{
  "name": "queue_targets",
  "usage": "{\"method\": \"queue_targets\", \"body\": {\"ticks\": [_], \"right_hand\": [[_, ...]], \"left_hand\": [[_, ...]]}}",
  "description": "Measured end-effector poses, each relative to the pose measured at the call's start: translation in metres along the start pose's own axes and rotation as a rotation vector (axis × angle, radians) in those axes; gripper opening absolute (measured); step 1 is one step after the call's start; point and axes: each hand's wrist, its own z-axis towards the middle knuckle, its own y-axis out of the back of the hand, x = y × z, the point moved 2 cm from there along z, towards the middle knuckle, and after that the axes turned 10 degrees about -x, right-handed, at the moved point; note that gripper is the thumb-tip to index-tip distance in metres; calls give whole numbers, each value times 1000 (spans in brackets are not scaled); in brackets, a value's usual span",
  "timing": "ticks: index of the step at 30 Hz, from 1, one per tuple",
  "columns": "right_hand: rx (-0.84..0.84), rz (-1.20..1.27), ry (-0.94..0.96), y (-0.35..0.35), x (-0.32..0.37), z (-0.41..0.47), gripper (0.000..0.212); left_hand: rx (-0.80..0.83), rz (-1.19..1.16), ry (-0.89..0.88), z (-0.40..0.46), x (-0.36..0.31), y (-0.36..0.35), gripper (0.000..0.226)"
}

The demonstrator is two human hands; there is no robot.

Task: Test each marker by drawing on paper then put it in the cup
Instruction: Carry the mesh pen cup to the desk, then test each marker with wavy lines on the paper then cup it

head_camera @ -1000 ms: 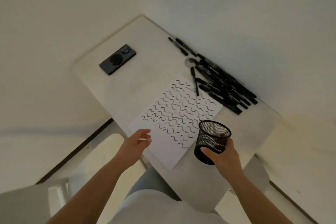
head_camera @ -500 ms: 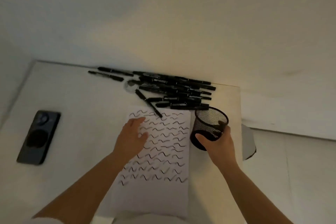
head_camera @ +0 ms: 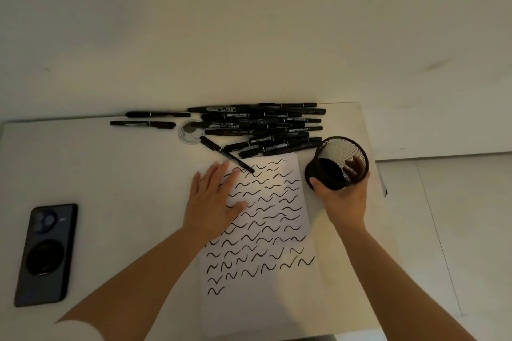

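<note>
Gripping the mesh cup beside the paper, right hand; left hand flat on paper.

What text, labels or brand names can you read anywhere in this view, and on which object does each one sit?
None can be read.
Markers: white label strips with print on the barrels, too small and blurred to make out.
Paper: only wavy black test strokes, no words or numbers.
Phone: a small mark near the camera, too blurred to read.
Mesh cup, held by the right hand: no lettering visible.
</note>
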Motion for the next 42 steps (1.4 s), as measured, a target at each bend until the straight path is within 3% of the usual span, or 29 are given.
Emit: {"method": "queue_targets", "body": {"ticks": [10, 19, 24, 27, 33, 36, 42], "right_hand": [[-47, 69, 164, -19, -17, 12, 95], [-96, 91, 272, -23, -30, 10, 79], [-87, 41, 327, -15, -40, 1, 79], [-47, -17, 376, -2, -50, -20, 66], [194, -351, 679, 3, -62, -75, 57], [194, -494, 783, 1, -66, -86, 55], [195, -586, 801, -2, -64, -85, 57]], "left_hand": [[-162, 7, -2, 5, 1, -11, 65], [-349, -145, -12, 4, 7, -19, 54], [-286, -128, -32, 3, 15, -22, 56], [-268, -97, -13, -20, 21, -23, 53], [-287, -54, -10, -73, 23, -31, 52], [-282, -33, -15, -84, 19, -34, 52], [-266, -39, -19, -85, 16, -33, 53]]}}
